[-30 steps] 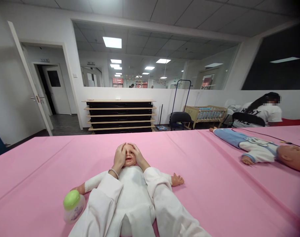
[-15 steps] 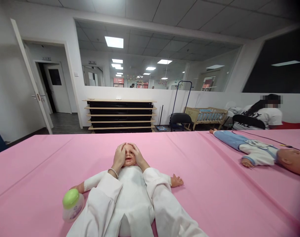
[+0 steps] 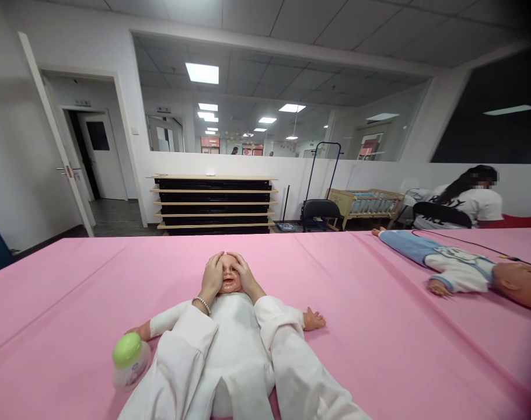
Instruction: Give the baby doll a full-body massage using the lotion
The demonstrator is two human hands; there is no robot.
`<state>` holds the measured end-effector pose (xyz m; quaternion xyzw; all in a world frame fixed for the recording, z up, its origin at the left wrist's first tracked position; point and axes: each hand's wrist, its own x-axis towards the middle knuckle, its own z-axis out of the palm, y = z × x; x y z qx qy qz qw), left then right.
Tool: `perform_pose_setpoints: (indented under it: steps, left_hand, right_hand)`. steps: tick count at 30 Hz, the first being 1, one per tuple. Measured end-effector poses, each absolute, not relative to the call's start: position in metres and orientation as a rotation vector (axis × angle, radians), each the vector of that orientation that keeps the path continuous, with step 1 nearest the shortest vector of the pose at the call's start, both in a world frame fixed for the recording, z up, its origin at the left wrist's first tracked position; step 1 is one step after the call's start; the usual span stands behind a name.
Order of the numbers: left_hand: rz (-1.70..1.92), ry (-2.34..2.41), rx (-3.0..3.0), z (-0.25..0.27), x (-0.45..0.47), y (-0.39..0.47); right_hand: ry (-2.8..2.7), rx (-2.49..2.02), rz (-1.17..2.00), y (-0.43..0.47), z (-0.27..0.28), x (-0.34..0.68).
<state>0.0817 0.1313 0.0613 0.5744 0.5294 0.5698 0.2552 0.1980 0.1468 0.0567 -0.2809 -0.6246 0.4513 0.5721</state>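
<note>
A baby doll in a white suit lies on its back on the pink-covered table, arms spread out to both sides. My left hand lies along one side of its head, fingers stretched over the forehead; a beaded bracelet circles that wrist. On the other side, my right hand rests the same way, with fingers extended and touching the forehead. Between my palms the doll's nose and mouth show, while its temples are covered. Beside the doll's hand at the left stands a clear jar with a green lid.
A second doll in blue and white lies at the table's right, near a dark cable. Beyond the table are a shelf stack, a black chair, a wooden crib and a seated person.
My hands stay on the doll's head with hardly any visible movement. The whole view has shifted very slightly.
</note>
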Motion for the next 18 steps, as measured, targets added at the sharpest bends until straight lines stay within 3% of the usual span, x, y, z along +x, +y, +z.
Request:
perform_pose_setpoints:
  steps: [18]
  left_hand:
    - [1.525,1.460,1.619,0.0653,0.0798,0.1277]
  right_hand:
    - [-1.450,-0.652,1.066,0.1470,0.0577,0.1957]
